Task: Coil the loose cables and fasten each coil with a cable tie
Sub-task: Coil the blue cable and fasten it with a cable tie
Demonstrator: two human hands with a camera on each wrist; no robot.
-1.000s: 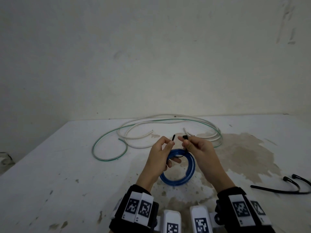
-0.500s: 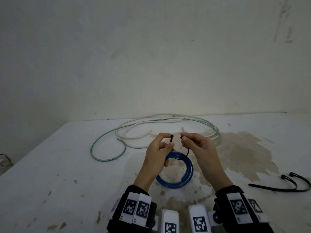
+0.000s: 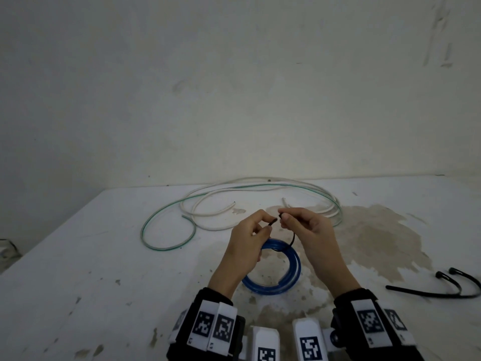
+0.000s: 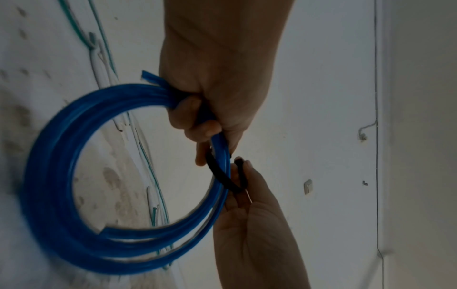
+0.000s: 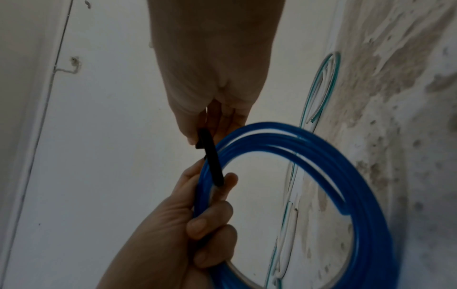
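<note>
A blue cable coil hangs over the stained white table, held at its top by my left hand. In the left wrist view the lower fingers curl round the blue cable coil. A black cable tie loops under the coil's strands. Left thumb and forefinger pinch the tie's tail, and my right hand pinches its head end. The two tie ends nearly meet. In the right wrist view the cable tie crosses the blue cable coil between both hands.
Loose white cables and a green cable sprawl at the back of the table. Two spare black cable ties lie at the right. A plain wall rises behind, and the table's left edge runs diagonally.
The tie's two ends stood apart and upright. Now the left hand has tipped the tail toward the head in the right hand, and they almost touch.
</note>
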